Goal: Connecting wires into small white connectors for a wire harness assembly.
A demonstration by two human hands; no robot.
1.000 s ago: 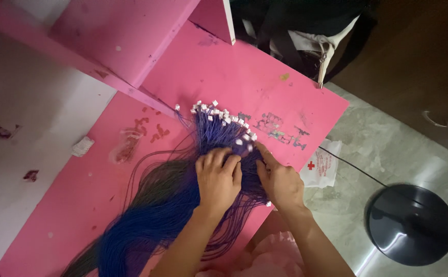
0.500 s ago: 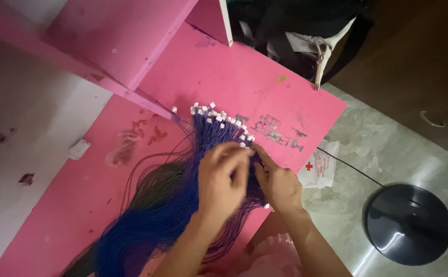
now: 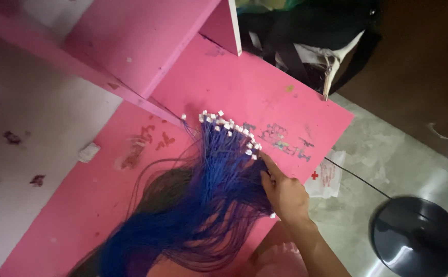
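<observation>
One hand (image 3: 285, 192) visible — right, fingers loose, resting on blue wire bundle (image 3: 219, 179) — pink desk (image 3: 265, 92).

Your left hand is gone from the blue wires (image 3: 219, 174); only your right hand (image 3: 285, 192) stays, at their 3 o'clock edge.

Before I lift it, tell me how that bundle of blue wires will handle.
The bundle of blue wires probably flops: its strands fan and curve loosely across the pink board. It likely tangles, since loops stray to the side. The small white connectors look light and may snag. The right hand rests against its edge.
</observation>
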